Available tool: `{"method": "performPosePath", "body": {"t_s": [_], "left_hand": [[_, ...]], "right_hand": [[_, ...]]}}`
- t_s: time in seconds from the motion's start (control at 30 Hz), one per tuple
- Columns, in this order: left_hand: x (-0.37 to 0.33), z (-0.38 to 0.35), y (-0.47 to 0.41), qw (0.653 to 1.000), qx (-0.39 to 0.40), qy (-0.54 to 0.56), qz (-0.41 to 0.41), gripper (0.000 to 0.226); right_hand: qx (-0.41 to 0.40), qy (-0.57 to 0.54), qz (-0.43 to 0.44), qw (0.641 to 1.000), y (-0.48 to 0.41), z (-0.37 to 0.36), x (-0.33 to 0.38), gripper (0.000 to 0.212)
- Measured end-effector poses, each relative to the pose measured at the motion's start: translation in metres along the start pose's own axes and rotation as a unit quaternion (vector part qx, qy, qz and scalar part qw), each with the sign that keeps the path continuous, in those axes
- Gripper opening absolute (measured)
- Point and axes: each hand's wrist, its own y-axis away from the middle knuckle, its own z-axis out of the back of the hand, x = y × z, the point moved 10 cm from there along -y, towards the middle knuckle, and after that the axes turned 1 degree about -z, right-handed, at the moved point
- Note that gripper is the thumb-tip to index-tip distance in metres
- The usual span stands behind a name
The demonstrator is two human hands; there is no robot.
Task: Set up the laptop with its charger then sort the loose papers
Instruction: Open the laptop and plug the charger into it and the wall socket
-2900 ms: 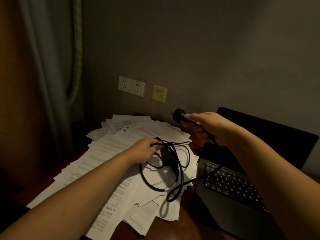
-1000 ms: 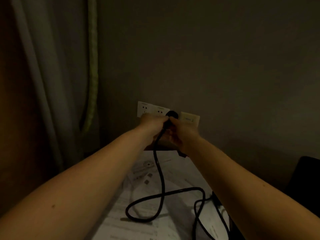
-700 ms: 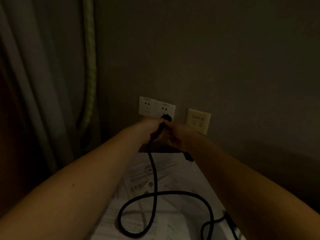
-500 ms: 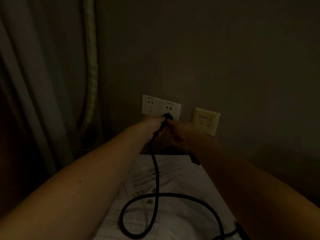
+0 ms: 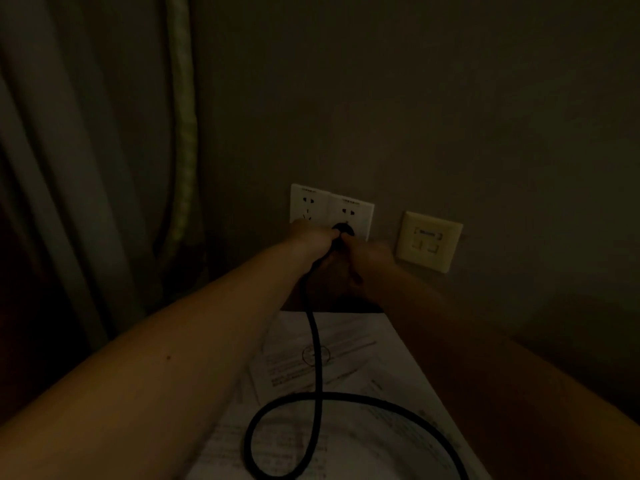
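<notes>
I am pinching a black plug (image 5: 343,231) at a white socket plate (image 5: 360,216). Right of my grip a cream plate (image 5: 429,241) is showing; below, a black cable (image 5: 317,358) is crossing white, grey-printed papers (image 5: 356,330).

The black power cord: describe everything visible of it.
The black power cord is a thick round cable, matt and rubbery-looking. Its round plug sits at the lower holes of the right-hand outlet in the white wall socket; whether it is fully seated is hidden. The left hand and right hand both pinch the plug. Below them the cord drops, crosses itself in one loose loop on the loose papers, and leaves the picture at the lower right.
</notes>
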Motion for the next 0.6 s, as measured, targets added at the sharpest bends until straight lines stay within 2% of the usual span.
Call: {"method": "performPosePath", "body": {"t_s": [0.2,0.3,0.47,0.6], "left_hand": [[-0.011,0.001,-0.005,0.999,-0.009,-0.035,-0.019,0.042],[-0.012,0.000,-0.008,0.998,-0.023,-0.051,-0.017,0.039],[-0.019,-0.001,-0.012,0.997,-0.017,-0.076,-0.007,0.033],[-0.026,-0.003,-0.014,0.994,-0.016,-0.109,-0.011,0.040]], "right_hand": [[0.001,-0.007,-0.008,1.000,0.002,-0.001,0.009,0.035],[0.016,0.007,-0.022,1.000,0.002,-0.002,0.008,0.023],[0.016,0.008,-0.031,0.999,-0.005,-0.002,0.006,0.037],[0.025,0.016,-0.053,0.998,-0.009,-0.004,0.008,0.040]]}}
